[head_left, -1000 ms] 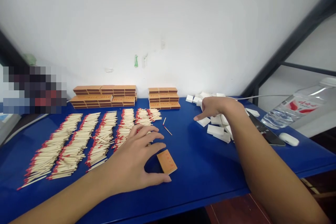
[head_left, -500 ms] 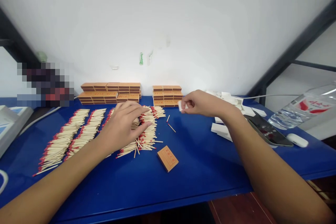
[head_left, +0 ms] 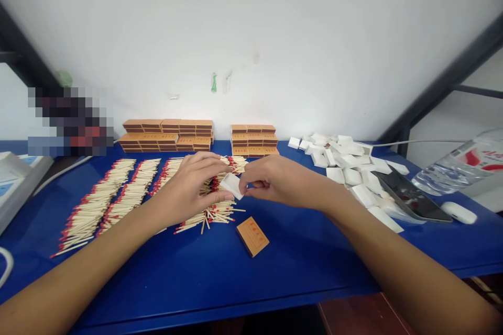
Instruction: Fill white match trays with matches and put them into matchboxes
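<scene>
A small white matchbox tray (head_left: 232,184) is held above the matches, tilted. My right hand (head_left: 275,180) pinches its right side with thumb and curled fingers. My left hand (head_left: 192,180) has its thumb and fingertips at the tray's other edges, so the tray sits between both hands. Beneath and around my left hand lie rows of red-tipped matches (head_left: 88,209), partly hidden by it. An orange printed matchbox sleeve (head_left: 252,236) lies flat on the blue table, below the two hands.
Stacked matchboxes (head_left: 167,136) and a smaller stack (head_left: 254,140) stand against the wall. White trays (head_left: 349,159) are heaped at the right, beside a phone (head_left: 411,196), a white earphone case (head_left: 459,212) and a tilted water bottle (head_left: 459,165). A white cable (head_left: 58,172) runs at the left.
My right hand has brought the white tray leftwards and down to my left hand, which now meets it. The heap of trays behind my right arm shows more fully.
</scene>
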`<action>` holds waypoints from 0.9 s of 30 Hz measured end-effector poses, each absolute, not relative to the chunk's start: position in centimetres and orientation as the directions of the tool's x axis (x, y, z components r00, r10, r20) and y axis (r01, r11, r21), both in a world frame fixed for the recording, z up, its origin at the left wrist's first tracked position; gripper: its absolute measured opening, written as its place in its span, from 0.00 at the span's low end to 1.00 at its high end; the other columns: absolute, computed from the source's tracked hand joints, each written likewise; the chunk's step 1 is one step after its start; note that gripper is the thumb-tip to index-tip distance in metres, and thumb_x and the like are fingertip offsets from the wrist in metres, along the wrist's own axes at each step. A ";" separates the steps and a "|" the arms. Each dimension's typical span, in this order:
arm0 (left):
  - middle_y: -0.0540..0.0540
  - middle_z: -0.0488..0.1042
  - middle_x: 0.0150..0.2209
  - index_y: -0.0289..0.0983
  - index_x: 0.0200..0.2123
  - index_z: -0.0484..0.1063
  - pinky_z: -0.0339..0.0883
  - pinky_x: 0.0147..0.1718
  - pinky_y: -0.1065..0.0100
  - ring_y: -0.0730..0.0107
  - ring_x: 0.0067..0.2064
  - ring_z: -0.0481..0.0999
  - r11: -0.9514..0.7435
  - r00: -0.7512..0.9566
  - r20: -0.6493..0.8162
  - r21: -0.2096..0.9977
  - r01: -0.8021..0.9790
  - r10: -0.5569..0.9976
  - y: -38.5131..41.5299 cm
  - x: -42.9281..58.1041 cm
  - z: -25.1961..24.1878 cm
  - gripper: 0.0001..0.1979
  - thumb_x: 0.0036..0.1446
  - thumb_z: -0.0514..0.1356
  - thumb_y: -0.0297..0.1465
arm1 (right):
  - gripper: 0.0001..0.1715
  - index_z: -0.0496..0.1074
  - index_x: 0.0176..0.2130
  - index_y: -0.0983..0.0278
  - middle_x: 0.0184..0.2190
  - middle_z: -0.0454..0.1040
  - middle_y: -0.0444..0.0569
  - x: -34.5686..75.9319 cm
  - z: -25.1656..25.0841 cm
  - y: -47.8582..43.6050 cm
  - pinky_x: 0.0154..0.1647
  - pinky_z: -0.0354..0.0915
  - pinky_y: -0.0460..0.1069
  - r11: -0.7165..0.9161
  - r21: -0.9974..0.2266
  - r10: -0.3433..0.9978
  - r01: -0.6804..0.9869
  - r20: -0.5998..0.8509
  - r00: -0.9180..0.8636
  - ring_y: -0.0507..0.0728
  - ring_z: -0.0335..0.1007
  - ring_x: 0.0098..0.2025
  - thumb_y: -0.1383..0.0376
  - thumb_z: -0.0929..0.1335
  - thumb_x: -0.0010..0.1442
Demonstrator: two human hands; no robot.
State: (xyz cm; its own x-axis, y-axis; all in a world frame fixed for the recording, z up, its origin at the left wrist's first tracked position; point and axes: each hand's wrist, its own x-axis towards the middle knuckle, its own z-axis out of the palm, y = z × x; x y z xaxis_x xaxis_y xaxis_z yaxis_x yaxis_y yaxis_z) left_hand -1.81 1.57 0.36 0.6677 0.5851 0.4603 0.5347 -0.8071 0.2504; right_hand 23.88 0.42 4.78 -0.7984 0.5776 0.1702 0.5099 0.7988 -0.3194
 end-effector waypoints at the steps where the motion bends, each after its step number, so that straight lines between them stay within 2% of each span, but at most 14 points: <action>1: 0.42 0.77 0.56 0.43 0.56 0.74 0.62 0.60 0.50 0.51 0.63 0.68 -0.803 0.663 0.460 0.261 0.536 0.591 1.5 -1.8 0.4 0.22 0.65 0.65 0.46 | 0.10 0.77 0.36 0.62 0.32 0.76 0.43 23.9 4.8 0.4 0.35 0.56 0.47 0.798 -0.319 0.578 0.511 0.167 -0.799 0.50 0.66 0.32 0.73 0.67 0.64; 3: 0.43 0.78 0.54 0.43 0.53 0.75 0.63 0.58 0.50 0.51 0.61 0.70 -0.795 0.648 0.467 0.274 0.541 0.601 1.5 -1.8 0.4 0.20 0.63 0.66 0.46 | 0.08 0.77 0.39 0.61 0.33 0.77 0.44 24.1 4.8 0.6 0.35 0.56 0.47 0.782 -0.316 0.602 0.538 0.159 -0.782 0.51 0.66 0.32 0.72 0.67 0.64; 6: 0.44 0.78 0.50 0.42 0.49 0.75 0.66 0.55 0.52 0.53 0.57 0.73 -0.770 0.595 0.501 0.295 0.565 0.628 1.3 -1.7 0.6 0.18 0.62 0.68 0.45 | 0.08 0.77 0.44 0.61 0.31 0.76 0.43 24.9 4.7 1.6 0.32 0.55 0.47 0.706 -0.307 0.699 0.638 0.162 -0.696 0.51 0.65 0.30 0.66 0.70 0.64; 8: 0.44 0.78 0.48 0.41 0.48 0.74 0.68 0.53 0.54 0.55 0.54 0.74 -0.754 0.546 0.540 0.306 0.582 0.640 1.3 -1.7 0.7 0.16 0.62 0.68 0.42 | 0.09 0.77 0.43 0.62 0.28 0.75 0.43 25.9 4.5 2.5 0.30 0.55 0.48 0.632 -0.306 0.769 0.712 0.126 -0.627 0.52 0.66 0.29 0.61 0.72 0.63; 11: 0.44 0.78 0.48 0.41 0.48 0.75 0.69 0.52 0.55 0.57 0.51 0.76 -0.737 0.488 0.590 0.303 0.604 0.643 1.4 -1.8 0.7 0.14 0.62 0.68 0.37 | 0.19 0.77 0.34 0.63 0.28 0.77 0.46 27.1 3.8 3.7 0.28 0.58 0.48 0.481 -0.315 0.834 0.818 -0.124 -0.537 0.53 0.69 0.28 0.49 0.74 0.58; 13: 0.44 0.78 0.48 0.41 0.49 0.76 0.69 0.52 0.55 0.57 0.51 0.76 -0.728 0.469 0.607 0.290 0.621 0.642 1.5 -1.9 0.7 0.14 0.61 0.68 0.36 | 0.21 0.77 0.32 0.62 0.28 0.79 0.47 27.6 3.4 4.2 0.28 0.60 0.49 0.414 -0.332 0.834 0.848 -0.235 -0.500 0.54 0.71 0.29 0.47 0.75 0.56; 19: 0.44 0.79 0.49 0.42 0.50 0.76 0.69 0.53 0.54 0.55 0.52 0.77 -0.726 0.470 0.619 0.254 0.640 0.630 1.6 -2.0 0.5 0.15 0.62 0.68 0.39 | 0.06 0.78 0.34 0.63 0.31 0.82 0.46 27.2 3.0 4.4 0.30 0.65 0.48 0.405 -0.432 0.796 0.806 -0.266 -0.543 0.54 0.75 0.31 0.62 0.72 0.59; 23: 0.44 0.78 0.49 0.41 0.50 0.77 0.69 0.53 0.54 0.56 0.51 0.77 -0.732 0.473 0.622 0.254 0.632 0.624 1.6 -2.0 0.3 0.15 0.62 0.68 0.38 | 0.05 0.79 0.36 0.64 0.31 0.81 0.46 27.1 3.1 4.5 0.32 0.65 0.47 0.424 -0.439 0.794 0.792 -0.239 -0.558 0.53 0.74 0.31 0.68 0.71 0.58; 27: 0.43 0.78 0.48 0.41 0.50 0.76 0.70 0.52 0.54 0.56 0.50 0.77 -0.736 0.481 0.620 0.246 0.631 0.620 1.8 -2.1 0.1 0.15 0.62 0.68 0.39 | 0.04 0.78 0.34 0.65 0.29 0.77 0.45 27.4 2.8 5.2 0.30 0.61 0.47 0.481 -0.438 0.789 0.760 -0.162 -0.593 0.52 0.69 0.29 0.67 0.71 0.60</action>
